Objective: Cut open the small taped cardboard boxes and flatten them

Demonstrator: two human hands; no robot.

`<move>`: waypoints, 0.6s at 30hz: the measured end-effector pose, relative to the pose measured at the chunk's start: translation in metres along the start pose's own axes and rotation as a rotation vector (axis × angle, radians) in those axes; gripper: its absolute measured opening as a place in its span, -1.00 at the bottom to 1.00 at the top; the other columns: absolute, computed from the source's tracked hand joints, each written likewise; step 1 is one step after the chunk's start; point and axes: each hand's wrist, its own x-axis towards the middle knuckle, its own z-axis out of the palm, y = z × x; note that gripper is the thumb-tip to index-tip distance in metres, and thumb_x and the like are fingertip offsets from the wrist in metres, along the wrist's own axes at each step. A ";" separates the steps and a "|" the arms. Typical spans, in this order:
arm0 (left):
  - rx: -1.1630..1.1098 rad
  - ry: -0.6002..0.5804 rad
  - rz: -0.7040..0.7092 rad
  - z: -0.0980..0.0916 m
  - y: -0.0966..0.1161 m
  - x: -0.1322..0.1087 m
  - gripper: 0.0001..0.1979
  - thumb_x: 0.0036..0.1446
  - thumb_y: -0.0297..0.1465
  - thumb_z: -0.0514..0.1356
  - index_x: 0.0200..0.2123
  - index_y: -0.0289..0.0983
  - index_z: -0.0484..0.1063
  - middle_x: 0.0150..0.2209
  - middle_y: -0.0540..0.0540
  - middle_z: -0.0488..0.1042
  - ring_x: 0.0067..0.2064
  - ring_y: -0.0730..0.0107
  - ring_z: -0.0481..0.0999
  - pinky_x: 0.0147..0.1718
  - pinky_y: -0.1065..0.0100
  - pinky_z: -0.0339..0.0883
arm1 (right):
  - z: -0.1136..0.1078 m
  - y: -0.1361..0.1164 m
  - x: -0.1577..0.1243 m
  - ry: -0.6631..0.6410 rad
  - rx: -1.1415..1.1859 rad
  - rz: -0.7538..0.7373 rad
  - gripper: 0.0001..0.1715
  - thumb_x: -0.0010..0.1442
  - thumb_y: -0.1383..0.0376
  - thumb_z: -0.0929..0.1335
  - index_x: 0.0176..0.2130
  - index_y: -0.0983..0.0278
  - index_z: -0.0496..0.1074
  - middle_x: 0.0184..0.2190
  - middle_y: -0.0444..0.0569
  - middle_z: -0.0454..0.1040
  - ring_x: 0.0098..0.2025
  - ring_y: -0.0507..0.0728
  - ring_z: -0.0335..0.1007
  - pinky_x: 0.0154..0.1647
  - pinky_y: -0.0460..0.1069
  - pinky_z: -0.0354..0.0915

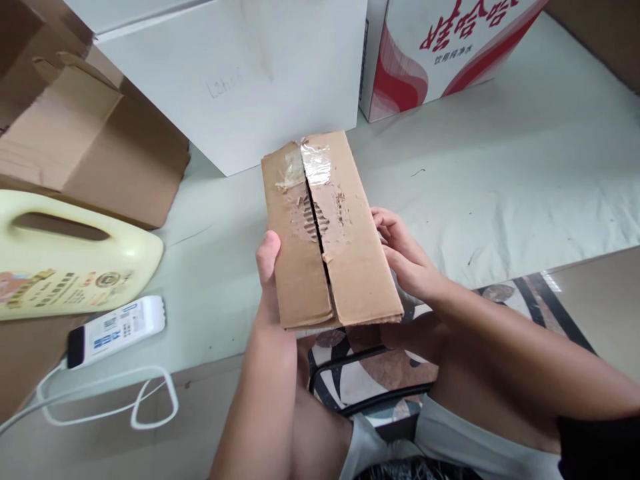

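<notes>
A small brown cardboard box is held up between my two hands, tilted over the front edge of the covered table. Clear tape crosses the far end of its top seam, and the cardboard is torn around the middle of that seam. My left hand grips the left side, its thumb on the edge and the other fingers hidden beneath. At the right side, my right hand has bent fingers against the box wall; the fingertips are partly hidden.
Large white boxes and a red-and-white carton stand behind. Left are an open cardboard box, a pale yellow jug and a white power strip with a looped cable. A pale green cloth covers the table.
</notes>
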 end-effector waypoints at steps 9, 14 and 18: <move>-0.028 -0.054 -0.022 -0.004 -0.001 0.001 -0.44 0.19 0.09 0.14 0.00 -0.20 0.55 -0.03 -0.18 0.66 0.29 -0.17 0.46 0.13 -0.01 0.51 | -0.001 0.000 0.000 0.008 -0.006 -0.004 -0.66 0.36 -0.02 0.31 0.03 0.05 0.26 0.32 0.05 0.18 0.40 0.29 0.14 0.30 0.30 0.27; -0.024 -0.033 -0.012 -0.002 0.000 0.000 -0.46 0.20 0.06 0.13 -0.02 -0.21 0.55 -0.03 -0.17 0.65 0.31 -0.17 0.45 0.13 -0.01 0.51 | 0.000 0.000 0.000 0.015 -0.008 -0.003 -0.65 0.36 -0.03 0.31 0.03 0.06 0.26 0.33 0.05 0.18 0.40 0.29 0.14 0.30 0.30 0.26; 0.000 -0.036 -0.032 -0.001 0.001 0.000 -0.44 0.19 0.09 0.11 -0.02 -0.21 0.54 -0.05 -0.19 0.66 0.31 -0.20 0.45 0.11 -0.04 0.52 | 0.000 0.001 0.000 0.004 -0.004 0.006 -0.63 0.36 -0.05 0.31 0.04 0.05 0.25 0.34 0.05 0.17 0.41 0.29 0.12 0.31 0.30 0.26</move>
